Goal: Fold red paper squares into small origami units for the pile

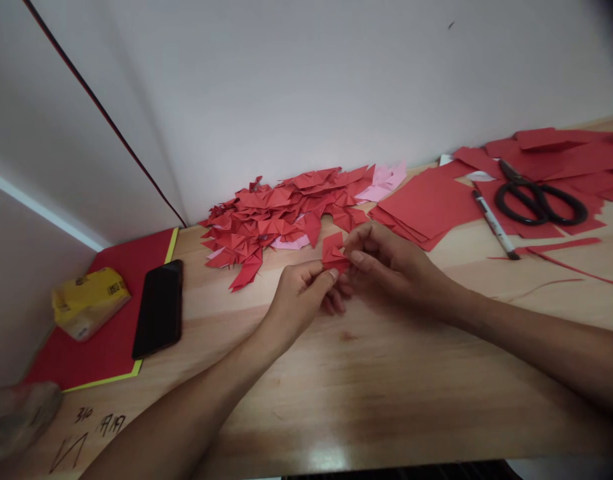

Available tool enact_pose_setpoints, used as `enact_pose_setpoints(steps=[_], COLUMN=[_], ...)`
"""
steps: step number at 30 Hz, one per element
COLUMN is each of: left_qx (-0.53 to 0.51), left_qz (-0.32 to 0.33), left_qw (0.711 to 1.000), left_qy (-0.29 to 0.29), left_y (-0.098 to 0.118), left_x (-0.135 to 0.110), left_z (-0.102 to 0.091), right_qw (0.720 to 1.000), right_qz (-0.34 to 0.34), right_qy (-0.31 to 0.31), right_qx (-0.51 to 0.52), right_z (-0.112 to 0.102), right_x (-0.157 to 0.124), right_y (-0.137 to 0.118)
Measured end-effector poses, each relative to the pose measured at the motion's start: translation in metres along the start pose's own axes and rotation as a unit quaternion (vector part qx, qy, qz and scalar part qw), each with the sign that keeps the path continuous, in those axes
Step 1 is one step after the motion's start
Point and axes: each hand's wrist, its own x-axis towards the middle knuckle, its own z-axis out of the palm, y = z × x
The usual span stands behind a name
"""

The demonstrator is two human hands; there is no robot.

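Note:
Between my two hands is a small piece of folded red paper (332, 251), held just above the wooden table. My left hand (306, 283) pinches its lower edge between thumb and fingers. On the other side, my right hand (381, 257) has thumb and forefinger closed at the paper's right edge. Right behind them lies a heap of folded red paper pieces (281, 207), with some pink ones among it. A stack of flat red paper squares (431, 203) sits beyond my right hand.
Black-handled scissors (541, 200) and a marker (495, 225) lie at the right by red scraps (571, 157). At the left, a phone (159, 309) and a yellow packet (90, 301) rest on red sheets (106, 360). A white wall (296, 80) closes the back.

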Motion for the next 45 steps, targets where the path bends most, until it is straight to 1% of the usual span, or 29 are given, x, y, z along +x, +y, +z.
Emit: enact_pose_setpoints(steps=[2,4,5,9,13,16,20,24,28,33,37,41,45], left_qx=[0.0,0.012,0.021,0.054,0.073,0.087,0.08,0.077,0.105,0.124,0.132,0.135,0.137], left_qz=[0.002,0.006,0.008,0.021,0.025,0.023,0.029,0.036,0.048,0.034,0.043,0.054,0.063], left_qw=[1.0,1.0,1.0,0.998,0.997,0.996,0.996,0.996,0.993,0.992,0.99,0.989,0.989], left_qy=[-0.003,-0.006,-0.005,-0.003,0.006,0.01,-0.003,-0.012,-0.008,0.002,0.002,-0.009,-0.011], left_y=[-0.0003,-0.0003,-0.0003,-0.0013,-0.0018,-0.0004,0.0007,-0.0002,0.0007,0.0029,0.0006,-0.0017,-0.0015], left_x=[0.0006,0.0004,0.0001,-0.0008,-0.0009,-0.0013,-0.001,-0.0005,-0.0016,-0.0007,0.0001,-0.0009,-0.0018], left_z=[-0.0007,-0.0012,-0.0013,-0.0014,-0.0009,-0.0007,-0.0018,-0.0029,-0.0018,0.0006,-0.0003,-0.0034,-0.0045], right_qw=[0.999,0.997,0.997,0.994,0.991,0.99,0.989,0.992,0.992,0.992,0.99,0.989,0.992], right_qz=[0.013,0.017,0.015,-0.004,-0.015,-0.023,-0.035,-0.017,0.006,0.002,0.01,-0.007,-0.006], right_qy=[-0.037,-0.07,-0.075,-0.055,-0.056,-0.064,-0.082,-0.091,-0.093,-0.092,-0.103,-0.116,-0.099], right_qx=[0.026,0.007,-0.014,-0.091,-0.122,-0.124,-0.12,-0.088,-0.084,-0.092,-0.092,-0.087,-0.082], right_z=[-0.0002,-0.0007,-0.0011,-0.0027,-0.0042,-0.0052,-0.0068,-0.007,-0.0055,-0.0036,-0.0037,-0.0061,-0.0075], right_x=[0.0007,0.0013,0.0015,0.0019,0.0021,0.0029,0.0046,0.0055,0.0058,0.0039,0.0029,0.0049,0.0058], right_y=[0.0005,-0.0003,-0.0011,-0.0039,-0.0042,-0.0037,-0.0029,-0.0034,-0.0041,-0.0037,-0.0046,-0.0044,-0.0027])
